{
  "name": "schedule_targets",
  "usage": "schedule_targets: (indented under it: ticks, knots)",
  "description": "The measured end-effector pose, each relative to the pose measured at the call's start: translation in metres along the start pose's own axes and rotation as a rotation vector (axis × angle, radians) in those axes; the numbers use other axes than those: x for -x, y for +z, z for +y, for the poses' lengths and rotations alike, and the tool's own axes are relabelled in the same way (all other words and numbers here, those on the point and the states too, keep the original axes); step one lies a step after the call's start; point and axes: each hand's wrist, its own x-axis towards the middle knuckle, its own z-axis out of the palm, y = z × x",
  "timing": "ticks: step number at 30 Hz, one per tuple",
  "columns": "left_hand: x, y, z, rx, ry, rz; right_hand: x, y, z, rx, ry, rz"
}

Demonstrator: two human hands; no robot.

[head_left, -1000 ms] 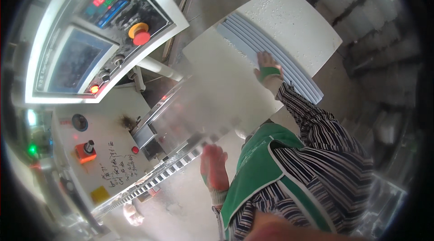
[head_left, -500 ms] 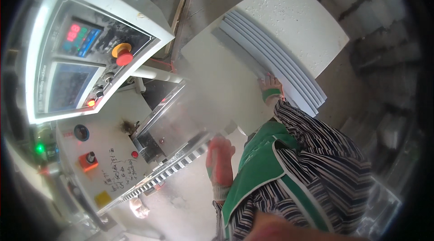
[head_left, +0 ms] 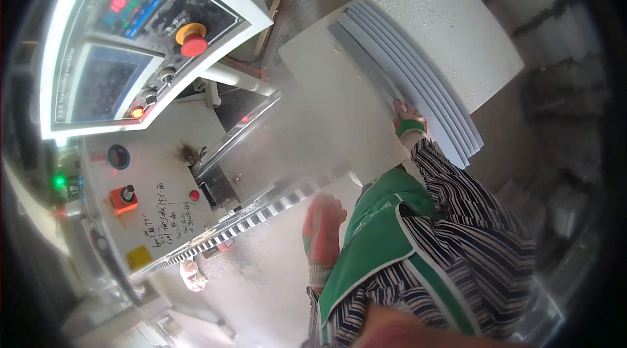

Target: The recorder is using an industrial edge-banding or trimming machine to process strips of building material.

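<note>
Long narrow grey panels (head_left: pixel 418 74) lie side by side on a pale work surface. My right hand (head_left: pixel 409 119), in a fingerless glove with a green band, is at the left edge of this stack. Its fingers are curled onto the nearest panel, which tilts slightly away from the others; the fingertips are partly hidden. My left hand (head_left: pixel 323 230) wears a red-and-white work glove. It hangs beside the machine's front edge with its fingers loosely extended, and nothing shows in it.
At the left stands a machine control panel (head_left: pixel 157 41) with lit digits and a red stop button (head_left: pixel 193 41). Below it, a white machine cover (head_left: pixel 150 158) carries knobs and handwriting. A black-and-white toothed track (head_left: pixel 261 214) runs along the machine's front. The pale table (head_left: pixel 457 34) is dusted with white specks.
My view has shifted, so the machine and table sit further right. My right hand's fingers have gone from spread to curled at the nearest panel. My left hand stays low, slightly further from the machine.
</note>
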Motion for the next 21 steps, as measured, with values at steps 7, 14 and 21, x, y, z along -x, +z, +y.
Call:
schedule_targets:
  ticks: [7, 14, 21]
  knots:
    - [0.002, -0.012, -0.003, -0.013, -0.042, -0.067, 0.047, 0.015, -0.015, 0.221, -0.314, -0.186]
    - [0.0, -0.011, 0.009, -0.054, -0.002, -0.102, 0.14, -0.031, 0.01, 0.155, -0.576, -0.413]
    - [-0.015, 0.01, 0.011, -0.35, 0.2, -0.308, 0.148, -0.121, 0.062, 0.143, -0.687, -0.185]
